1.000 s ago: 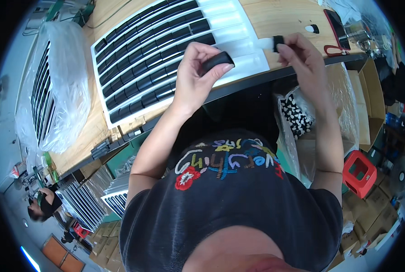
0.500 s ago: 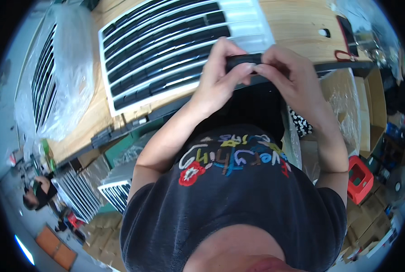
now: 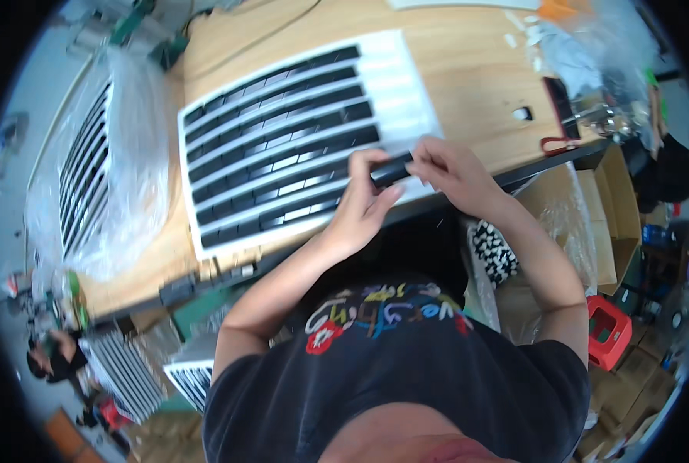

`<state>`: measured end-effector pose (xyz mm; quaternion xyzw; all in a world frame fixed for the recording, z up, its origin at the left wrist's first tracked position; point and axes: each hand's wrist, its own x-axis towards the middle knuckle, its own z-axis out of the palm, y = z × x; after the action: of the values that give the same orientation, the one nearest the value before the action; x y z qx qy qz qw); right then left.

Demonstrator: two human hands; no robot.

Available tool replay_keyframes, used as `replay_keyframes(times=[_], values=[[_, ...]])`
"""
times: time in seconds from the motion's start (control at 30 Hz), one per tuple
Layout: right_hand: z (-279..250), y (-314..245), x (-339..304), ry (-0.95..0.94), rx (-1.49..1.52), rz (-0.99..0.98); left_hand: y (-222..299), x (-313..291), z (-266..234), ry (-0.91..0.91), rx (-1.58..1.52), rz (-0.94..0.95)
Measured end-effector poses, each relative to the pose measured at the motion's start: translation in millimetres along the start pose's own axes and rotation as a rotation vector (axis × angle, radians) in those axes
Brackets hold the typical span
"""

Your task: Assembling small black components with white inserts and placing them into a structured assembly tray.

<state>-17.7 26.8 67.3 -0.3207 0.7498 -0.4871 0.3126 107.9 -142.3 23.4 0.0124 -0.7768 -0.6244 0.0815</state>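
As the left hand [image 3: 363, 208] grips a black cylinder [image 3: 394, 168] over the white tray [image 3: 397, 89] on the wooden surface [image 3: 475, 81], the right hand [image 3: 457, 177] pinches its right end; steady, straight, even pressure would likely serve best.

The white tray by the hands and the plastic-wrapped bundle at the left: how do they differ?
The white tray lies uncovered; the wrapped bundle sits inside clear plastic.
The left hand and right hand are at the white tray; neither touches the wrapped bundle.
The white tray looks wider in this view than the wrapped bundle.
Both show black rows with lighter gaps.
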Motion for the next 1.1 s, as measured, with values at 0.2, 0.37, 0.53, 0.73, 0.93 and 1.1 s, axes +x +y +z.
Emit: replay_keyframes(times=[0.2,0.37,0.53,0.73,0.93,1.1], values=[[-161.5,46.4,144.5,0.596,-0.308,-0.161,-0.2,7.1,-33.2,-0.219,0.687,0.259],[-281.4,59.0,225.0,0.839,-0.487,0.006,-15.2,6.7,-32.3,-0.282,0.829,0.293],[-409.9,111.8,249.9,1.143,-0.694,0.089,-25.7,10.9,-33.8,-0.273,0.768,0.224],[-523.4,136.8,235.5,1.348,-0.884,0.078,-35.2,4.1,-41.9,-0.297,0.714,0.046],[-609.4,177.5,248.1,1.316,-0.923,0.124,-47.8,-5.1,-48.0,-0.336,0.765,0.012],[-603.4,199.0,273.6,0.995,-0.686,0.29,-46.3,-11.5,-44.2,-0.254,0.755,-0.137]])
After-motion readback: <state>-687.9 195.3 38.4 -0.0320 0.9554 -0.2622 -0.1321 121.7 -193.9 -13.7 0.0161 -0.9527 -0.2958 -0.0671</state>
